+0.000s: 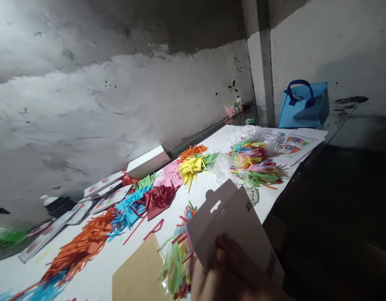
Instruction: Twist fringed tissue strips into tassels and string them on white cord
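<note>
My right hand [239, 271] sits at the bottom edge, its thumb pressed on a white card sleeve [230, 221] with a hang hole, held tilted above the table's near edge. A blurred patch of my left hand [198, 281] shows just left of it, against the sleeve's lower corner and a clear bag of mixed paper strips [177, 261]. Its grip is hidden. A brown card sheet [139, 271] lies beside that bag.
On the white table [211, 142], piles of cut paper strips run along it: orange [83, 246], blue [126, 209], dark red [158, 198], yellow [191, 167], and a mixed pile on plastic wrap [252, 163]. A white box [149, 161] and printed sheets lie by the wall. A blue bag [304, 104] stands at the far end.
</note>
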Available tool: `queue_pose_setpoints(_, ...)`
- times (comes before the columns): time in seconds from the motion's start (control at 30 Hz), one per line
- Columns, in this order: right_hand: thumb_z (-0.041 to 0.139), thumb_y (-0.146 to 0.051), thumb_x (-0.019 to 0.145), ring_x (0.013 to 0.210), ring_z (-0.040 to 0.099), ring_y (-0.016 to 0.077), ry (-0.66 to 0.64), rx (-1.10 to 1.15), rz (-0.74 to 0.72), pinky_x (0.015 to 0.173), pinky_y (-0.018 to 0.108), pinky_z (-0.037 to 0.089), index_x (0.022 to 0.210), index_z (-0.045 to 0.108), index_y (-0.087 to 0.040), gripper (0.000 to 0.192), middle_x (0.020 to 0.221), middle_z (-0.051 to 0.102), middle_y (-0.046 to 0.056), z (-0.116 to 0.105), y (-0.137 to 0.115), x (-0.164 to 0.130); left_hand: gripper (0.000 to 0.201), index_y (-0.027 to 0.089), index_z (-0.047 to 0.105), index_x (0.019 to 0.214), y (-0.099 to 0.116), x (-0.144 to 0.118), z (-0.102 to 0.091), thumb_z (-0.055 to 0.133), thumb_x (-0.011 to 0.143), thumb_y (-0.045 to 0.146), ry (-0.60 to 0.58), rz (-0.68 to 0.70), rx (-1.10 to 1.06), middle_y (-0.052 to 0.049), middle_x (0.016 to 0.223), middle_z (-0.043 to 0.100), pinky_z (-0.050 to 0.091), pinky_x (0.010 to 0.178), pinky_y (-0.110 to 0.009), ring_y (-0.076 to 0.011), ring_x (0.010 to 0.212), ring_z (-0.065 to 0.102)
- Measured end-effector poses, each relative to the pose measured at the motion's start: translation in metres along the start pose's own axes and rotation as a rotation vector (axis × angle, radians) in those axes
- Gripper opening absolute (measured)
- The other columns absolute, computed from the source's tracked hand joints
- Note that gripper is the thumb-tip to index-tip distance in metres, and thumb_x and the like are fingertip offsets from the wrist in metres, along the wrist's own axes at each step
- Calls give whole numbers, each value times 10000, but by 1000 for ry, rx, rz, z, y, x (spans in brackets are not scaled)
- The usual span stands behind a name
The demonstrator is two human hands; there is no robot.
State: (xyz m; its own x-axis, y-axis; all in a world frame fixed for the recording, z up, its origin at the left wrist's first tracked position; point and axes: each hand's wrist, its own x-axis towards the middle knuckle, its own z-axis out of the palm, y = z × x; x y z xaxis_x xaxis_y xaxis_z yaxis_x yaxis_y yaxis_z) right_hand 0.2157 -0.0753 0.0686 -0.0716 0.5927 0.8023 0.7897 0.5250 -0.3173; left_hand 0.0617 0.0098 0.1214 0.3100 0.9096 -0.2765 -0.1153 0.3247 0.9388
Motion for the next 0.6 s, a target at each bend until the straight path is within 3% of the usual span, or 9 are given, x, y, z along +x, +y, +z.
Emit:
queue_pose_setpoints(0.1, 528, -176, 996, 1242, 622, 216, 126, 58, -22, 1015, 316, 553, 1430, 542, -238, 438, 1303, 675, 80, -1, 5, 9, 537, 184, 782, 1083, 10, -2, -20, 901, 627, 440, 45, -13, 14, -114, 1025, 797, 573, 757, -353, -400, 1078, 685)
queue_pose_setpoints(0.23, 575, -89, 951, 981, 689, 205, 295, -36, 6, 874, 337, 592, 1251, 681, -251, 357, 1000, 726, 63, -18, 25, 27, 481, 118, 812, 955, 11, -2, -32, 928, 586, 403, -109, -115, -8, -157, 917, 800, 551, 677, -342, -352, 880, 739)
queue_pose_setpoints(0.33, 599, -139, 965, 843, 666, 191, 243, -23, -13, 750, 327, 577, 1093, 734, -225, 206, 890, 703, 57, -25, 35, 41, 465, 131, 822, 949, 0, -2, -31, 931, 584, 398, -215, -150, -62, -152, 919, 801, 553, 740, -372, -344, 877, 745)
queue_pose_setpoints(0.43, 624, -127, 956, 774, 640, 175, 187, 57, -18, 718, 336, 539, 1004, 727, -211, 142, 824, 678, 39, -27, 37, 47, 456, 124, 820, 941, -10, -1, -26, 923, 598, 406, -245, -168, -113, -147, 892, 799, 554, 825, -416, -352, 897, 744)
queue_pose_setpoints(0.6, 643, -91, 939, 805, 644, 176, 186, 75, -59, 769, 343, 538, 1073, 707, -198, 183, 848, 685, 39, -28, 41, 38, 398, 98, 809, 882, -15, 1, -18, 908, 604, 366, -238, -197, -183, -133, 789, 787, 556, 855, -432, -353, 876, 751)
